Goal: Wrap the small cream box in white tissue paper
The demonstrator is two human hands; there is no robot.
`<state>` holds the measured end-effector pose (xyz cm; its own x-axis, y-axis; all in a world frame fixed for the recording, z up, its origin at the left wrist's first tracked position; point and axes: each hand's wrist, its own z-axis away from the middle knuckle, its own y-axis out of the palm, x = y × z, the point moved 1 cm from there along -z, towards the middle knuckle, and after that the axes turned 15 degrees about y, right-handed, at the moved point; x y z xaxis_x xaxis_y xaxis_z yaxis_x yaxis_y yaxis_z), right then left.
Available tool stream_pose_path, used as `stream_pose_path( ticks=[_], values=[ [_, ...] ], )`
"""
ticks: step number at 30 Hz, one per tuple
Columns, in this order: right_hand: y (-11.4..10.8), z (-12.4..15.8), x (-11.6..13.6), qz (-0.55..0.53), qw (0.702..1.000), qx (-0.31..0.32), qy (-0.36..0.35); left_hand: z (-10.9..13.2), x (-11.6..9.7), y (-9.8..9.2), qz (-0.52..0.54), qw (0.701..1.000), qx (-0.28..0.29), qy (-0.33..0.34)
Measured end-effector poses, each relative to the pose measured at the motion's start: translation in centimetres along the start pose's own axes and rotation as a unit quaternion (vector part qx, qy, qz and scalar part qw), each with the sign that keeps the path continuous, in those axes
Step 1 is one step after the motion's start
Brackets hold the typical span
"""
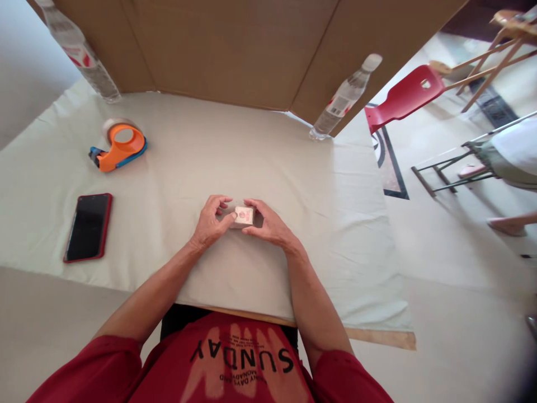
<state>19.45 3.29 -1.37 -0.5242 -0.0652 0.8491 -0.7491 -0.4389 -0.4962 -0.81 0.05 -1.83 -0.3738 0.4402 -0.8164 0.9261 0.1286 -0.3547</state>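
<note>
A small pale box (244, 215) with a red print on its upper face is between my two hands, close to the middle of the cloth. My left hand (212, 223) is curled at its left side, with the thumb tip on the box's left edge. On the other side, my right hand (271, 225) closes around the box, its fingers at the far edge and its thumb at the near edge. The fingers partly hide the sides of the box.
A pale cloth (176, 151) covers the table. To the left lie a red-cased phone (88, 228) and an orange tape dispenser (121, 146). Two water bottles, one left (86, 59) and one right (346, 98), stand by a cardboard screen (226, 50). A red chair (409, 98) and a seated person are at right.
</note>
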Motion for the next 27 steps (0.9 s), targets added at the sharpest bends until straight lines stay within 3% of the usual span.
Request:
stream_pose_path(
  ticks=[12, 20, 27],
  values=[
    [0.1, 0.2, 0.2, 0.004, 1.000, -0.012, 0.004, 0.0, -0.1, 0.0, -0.008, 1.000, -0.004, -0.001],
    [1.3, -0.3, 0.4, 0.045, 0.996, -0.066, -0.027, 0.0, -0.2, 0.1, -0.007, 1.000, 0.000, 0.017],
    [0.3, 0.0, 0.4, 0.056, 0.998, -0.008, -0.016, 0.0, 0.4, -0.1, -0.056, 0.998, 0.004, -0.004]
  ],
)
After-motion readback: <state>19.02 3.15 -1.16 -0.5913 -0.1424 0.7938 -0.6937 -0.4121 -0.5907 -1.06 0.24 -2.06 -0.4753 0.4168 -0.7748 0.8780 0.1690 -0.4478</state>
